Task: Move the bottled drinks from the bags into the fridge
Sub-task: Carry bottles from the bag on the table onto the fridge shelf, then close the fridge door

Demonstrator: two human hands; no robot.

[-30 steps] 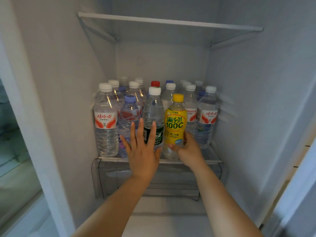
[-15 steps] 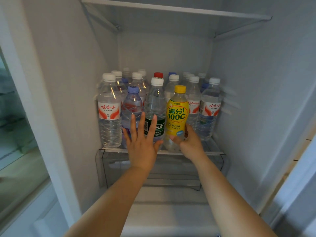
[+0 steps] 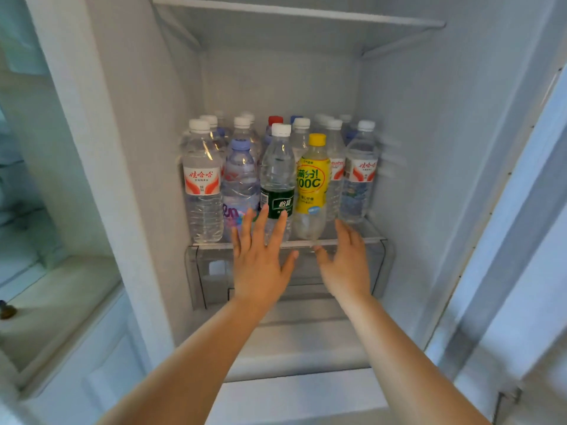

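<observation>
- While bottles (image 3: 277,179) stood on the shelf (image 3: 346,240), the left hand (image 3: 260,265) hovered, fingers spread, holding nothing.
- The right hand (image 3: 345,265) hung relaxed, holding nothing.

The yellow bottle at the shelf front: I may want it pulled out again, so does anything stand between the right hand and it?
Nothing visible does. The yellow bottle stands at the shelf's front edge, and the open right hand hovers just below and right of it, apart from it.

Soft, even, cool-toned light fills the scene; no harsh shadows. Edges bend from the wide-angle lens; slight blur throughout.
</observation>
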